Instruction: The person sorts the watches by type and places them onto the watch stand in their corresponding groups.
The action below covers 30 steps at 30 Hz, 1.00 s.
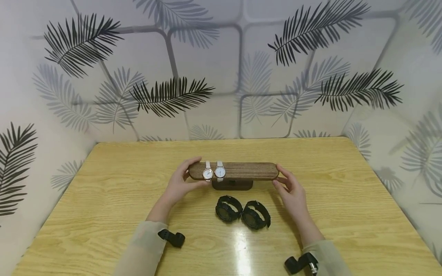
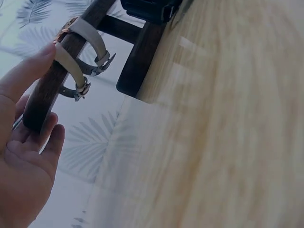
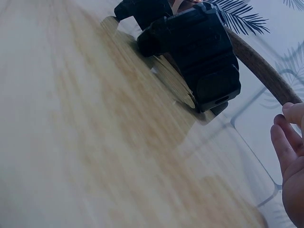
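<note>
A dark wooden watch stand (image 1: 248, 171) has a long rounded bar raised above a short base (image 1: 233, 186). Two white-strapped watches, a left one (image 1: 208, 174) and another (image 1: 220, 172), are looped side by side around the bar's left part. My left hand (image 1: 179, 184) grips the bar's left end; in the left wrist view its thumb (image 2: 35, 66) lies against the bar beside the nearer white strap (image 2: 70, 64). At the opposite end, my right hand (image 1: 292, 191) holds the bar between thumb and fingers.
Two black watches, one (image 1: 226, 210) left and one (image 1: 254, 216) right, stand on closed straps in front of the stand. The light wooden table (image 1: 138, 161) meets a leaf-patterned wall (image 1: 221, 65) behind. Black wrist devices (image 1: 174, 238) sit at both sleeves.
</note>
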Each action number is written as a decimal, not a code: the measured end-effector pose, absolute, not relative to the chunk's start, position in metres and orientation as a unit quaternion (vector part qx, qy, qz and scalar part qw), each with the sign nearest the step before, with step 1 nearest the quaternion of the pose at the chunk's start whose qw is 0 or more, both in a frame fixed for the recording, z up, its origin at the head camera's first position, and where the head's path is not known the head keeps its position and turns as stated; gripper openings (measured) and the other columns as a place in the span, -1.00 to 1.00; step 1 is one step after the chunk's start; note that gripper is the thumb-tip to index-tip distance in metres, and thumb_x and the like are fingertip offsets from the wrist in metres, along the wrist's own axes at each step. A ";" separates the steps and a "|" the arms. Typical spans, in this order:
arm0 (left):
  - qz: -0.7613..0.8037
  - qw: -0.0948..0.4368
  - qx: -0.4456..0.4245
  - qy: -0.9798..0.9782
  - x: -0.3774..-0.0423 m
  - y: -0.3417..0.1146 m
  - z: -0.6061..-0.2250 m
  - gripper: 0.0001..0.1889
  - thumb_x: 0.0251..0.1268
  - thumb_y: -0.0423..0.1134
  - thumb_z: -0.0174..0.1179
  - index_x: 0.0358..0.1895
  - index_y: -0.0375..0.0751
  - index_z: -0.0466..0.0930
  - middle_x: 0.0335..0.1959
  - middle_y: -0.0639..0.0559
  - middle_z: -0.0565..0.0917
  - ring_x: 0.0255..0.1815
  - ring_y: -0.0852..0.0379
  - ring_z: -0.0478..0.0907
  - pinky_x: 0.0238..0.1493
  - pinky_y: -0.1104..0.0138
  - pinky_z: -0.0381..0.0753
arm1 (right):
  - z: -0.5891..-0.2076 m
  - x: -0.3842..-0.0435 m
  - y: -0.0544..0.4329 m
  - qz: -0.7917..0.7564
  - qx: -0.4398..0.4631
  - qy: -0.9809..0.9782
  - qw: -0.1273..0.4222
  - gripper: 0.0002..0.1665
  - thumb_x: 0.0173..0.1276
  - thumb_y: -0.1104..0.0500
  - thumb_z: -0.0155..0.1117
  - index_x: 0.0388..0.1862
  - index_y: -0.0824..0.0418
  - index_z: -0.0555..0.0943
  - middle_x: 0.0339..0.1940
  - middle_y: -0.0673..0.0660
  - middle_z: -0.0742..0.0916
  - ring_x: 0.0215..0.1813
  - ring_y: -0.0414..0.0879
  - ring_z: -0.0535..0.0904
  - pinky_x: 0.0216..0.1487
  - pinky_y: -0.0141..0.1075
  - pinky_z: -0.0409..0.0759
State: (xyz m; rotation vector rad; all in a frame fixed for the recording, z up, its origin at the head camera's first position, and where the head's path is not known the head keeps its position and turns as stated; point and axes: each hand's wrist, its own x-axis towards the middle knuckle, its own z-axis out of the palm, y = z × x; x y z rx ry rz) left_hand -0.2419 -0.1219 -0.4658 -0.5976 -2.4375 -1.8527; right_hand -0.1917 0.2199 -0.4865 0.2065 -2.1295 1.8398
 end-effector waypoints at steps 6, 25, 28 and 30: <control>-0.683 0.003 -0.153 -0.715 -0.244 -0.131 -0.475 -0.33 0.13 -0.37 0.37 0.34 -0.27 0.34 0.33 -0.11 0.38 0.38 0.05 0.25 0.39 0.09 0.20 | -0.486 -0.194 0.218 0.642 0.074 -0.746 0.162 -0.44 0.35 0.35 0.21 0.34 0.25 0.41 0.36 0.19 0.43 0.01 -0.31 0.55 0.03 -0.51 0.53; -0.746 -0.003 -0.093 -0.659 -0.237 -0.122 -0.485 -0.41 0.12 -0.41 0.36 0.27 -0.24 0.43 0.30 -0.04 0.42 0.31 0.07 0.35 0.34 0.25 0.30 | -0.486 -0.188 0.220 0.639 0.075 -0.747 0.167 -0.44 0.34 0.41 0.20 0.33 0.33 0.40 0.34 0.26 0.43 -0.02 -0.32 0.56 -0.01 -0.50 0.56; -0.743 -0.001 -0.094 -0.662 -0.238 -0.124 -0.485 -0.41 0.13 -0.38 0.37 0.28 -0.22 0.43 0.30 -0.04 0.42 0.31 0.07 0.35 0.35 0.24 0.29 | -0.486 -0.189 0.220 0.636 0.078 -0.750 0.165 -0.44 0.35 0.40 0.19 0.33 0.32 0.39 0.34 0.26 0.43 -0.01 -0.32 0.56 0.00 -0.51 0.56; -0.740 0.001 -0.095 -0.666 -0.238 -0.125 -0.484 -0.41 0.13 -0.37 0.37 0.28 -0.21 0.43 0.30 -0.04 0.42 0.31 0.07 0.34 0.35 0.24 0.29 | -0.482 -0.188 0.218 0.631 0.080 -0.754 0.164 -0.43 0.35 0.41 0.18 0.34 0.34 0.38 0.35 0.28 0.42 0.00 -0.31 0.55 -0.02 -0.52 0.56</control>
